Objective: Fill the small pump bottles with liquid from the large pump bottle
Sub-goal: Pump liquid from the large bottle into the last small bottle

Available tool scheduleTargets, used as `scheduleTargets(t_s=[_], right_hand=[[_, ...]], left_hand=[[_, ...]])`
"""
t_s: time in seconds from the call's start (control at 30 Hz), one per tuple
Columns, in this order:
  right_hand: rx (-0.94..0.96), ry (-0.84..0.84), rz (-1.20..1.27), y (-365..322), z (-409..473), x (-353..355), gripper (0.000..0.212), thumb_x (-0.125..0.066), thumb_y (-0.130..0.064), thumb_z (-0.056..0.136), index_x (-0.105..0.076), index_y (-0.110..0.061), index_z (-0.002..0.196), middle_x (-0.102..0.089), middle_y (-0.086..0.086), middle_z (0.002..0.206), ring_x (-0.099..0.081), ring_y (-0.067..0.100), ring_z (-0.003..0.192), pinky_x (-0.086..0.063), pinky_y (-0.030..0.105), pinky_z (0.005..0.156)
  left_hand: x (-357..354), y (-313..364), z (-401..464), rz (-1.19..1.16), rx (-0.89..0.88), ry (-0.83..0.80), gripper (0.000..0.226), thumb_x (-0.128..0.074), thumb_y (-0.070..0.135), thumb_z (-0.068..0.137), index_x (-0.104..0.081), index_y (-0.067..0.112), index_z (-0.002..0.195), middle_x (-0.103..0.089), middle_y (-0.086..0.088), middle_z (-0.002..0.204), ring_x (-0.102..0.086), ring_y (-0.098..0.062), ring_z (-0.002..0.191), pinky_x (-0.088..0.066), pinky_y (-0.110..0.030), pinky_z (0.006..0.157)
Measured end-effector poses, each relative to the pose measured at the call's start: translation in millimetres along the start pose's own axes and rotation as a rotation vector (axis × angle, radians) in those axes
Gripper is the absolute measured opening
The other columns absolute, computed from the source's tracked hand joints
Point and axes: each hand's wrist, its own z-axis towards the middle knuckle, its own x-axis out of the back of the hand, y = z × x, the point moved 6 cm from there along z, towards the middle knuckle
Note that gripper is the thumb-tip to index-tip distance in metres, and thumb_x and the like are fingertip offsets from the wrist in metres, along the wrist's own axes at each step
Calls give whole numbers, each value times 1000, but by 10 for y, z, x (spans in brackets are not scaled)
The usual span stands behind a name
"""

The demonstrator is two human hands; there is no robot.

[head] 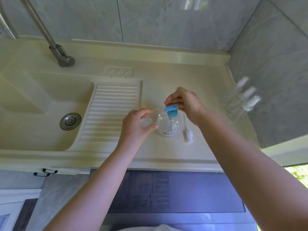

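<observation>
The large clear pump bottle [168, 126] with a blue pump head [171, 110] stands on the cream counter [166, 77]. My right hand [185, 101] rests on top of the blue pump head, fingers over it. My left hand [136, 124] grips a small clear bottle [150, 118], tilted with its open mouth at the blue spout. A white pump insert with its tube [187, 130] lies on the counter just right of the large bottle. Three small clear bottles with white caps [241, 99] stand at the right wall.
A sink basin [41, 105] with a metal drain [70, 121] and a ribbed washboard slope [110, 112] lies to the left. A metal faucet [50, 39] rises at the back left. Tiled walls close the back and right side.
</observation>
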Motion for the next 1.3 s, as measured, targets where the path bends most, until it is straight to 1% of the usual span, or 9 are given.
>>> scheduleTargets(t_s=[0.1, 0.2, 0.3, 0.5, 0.63, 0.8, 0.9, 1.13, 1.3], right_hand=[[108, -58, -20, 113, -108, 82, 27, -50, -6, 89, -75, 1, 93, -76, 10, 100, -71, 19, 101, -50, 24, 89], [195, -105, 2, 199, -177, 114, 28, -49, -6, 93, -77, -3, 99, -75, 6, 109, -66, 17, 113, -47, 23, 96], [252, -137, 82, 260, -233, 105, 24, -57, -12, 96, -80, -14, 90, -75, 8, 110, -64, 24, 116, -43, 34, 107], [267, -69, 90, 353, -263, 91, 18, -66, -20, 93, -76, -6, 89, -74, 13, 109, -62, 34, 116, -39, 45, 113], [236, 41, 98, 186, -250, 76, 24, -58, -16, 94, -78, -8, 83, -77, 10, 99, -67, 25, 110, -47, 38, 106], [111, 171, -96, -88, 3, -34, 39, -51, -24, 98, -71, -6, 70, -75, 11, 74, -74, 23, 73, -58, 30, 78], [28, 168, -172, -85, 154, -128, 41, -52, -24, 96, -66, -8, 62, -70, 6, 60, -68, 21, 60, -58, 31, 74], [-8, 233, -313, -11, 204, -169, 36, -50, -24, 90, -58, -14, 57, -60, -3, 53, -55, 14, 50, -40, 22, 53], [27, 277, -424, -38, 179, -167, 31, -45, -21, 90, -57, -8, 64, -62, 1, 62, -52, 19, 59, -39, 24, 55]], left_hand=[[-8, -9, -6, -25, 10, -1, 50, -87, 15, 69, -69, 22, 115, -60, 5, 98, -50, 18, 82, -30, 5, 76], [-24, 6, -15, -21, 11, -4, 50, -87, 15, 69, -69, 22, 115, -60, 6, 98, -50, 16, 82, -31, 5, 76], [-8, 8, -16, -23, 8, 2, 51, -87, 16, 69, -68, 24, 115, -61, 5, 99, -51, 13, 84, -31, 5, 76], [28, 13, -4, -11, -2, -2, 49, -87, 17, 69, -68, 27, 113, -63, 5, 100, -59, -5, 94, -34, 1, 78], [41, 27, 0, -14, -15, -9, 49, -87, 16, 69, -69, 26, 114, -62, 6, 98, -54, 8, 86, -31, 4, 76], [62, 31, 24, -16, -31, -19, 47, -87, 15, 69, -69, 27, 111, -62, 6, 98, -52, 14, 86, -30, 4, 77], [83, 26, 44, -3, -28, -36, 47, -87, 16, 69, -69, 29, 111, -62, 5, 100, -51, 14, 88, -30, 5, 76], [106, 7, 51, 14, -41, -47, 47, -87, 20, 69, -70, 31, 111, -63, 8, 100, -57, 5, 92, -31, 3, 78], [101, 43, 54, 32, -72, -33, 48, -88, 18, 69, -71, 27, 112, -62, 8, 96, -56, 7, 87, -30, 4, 78]])
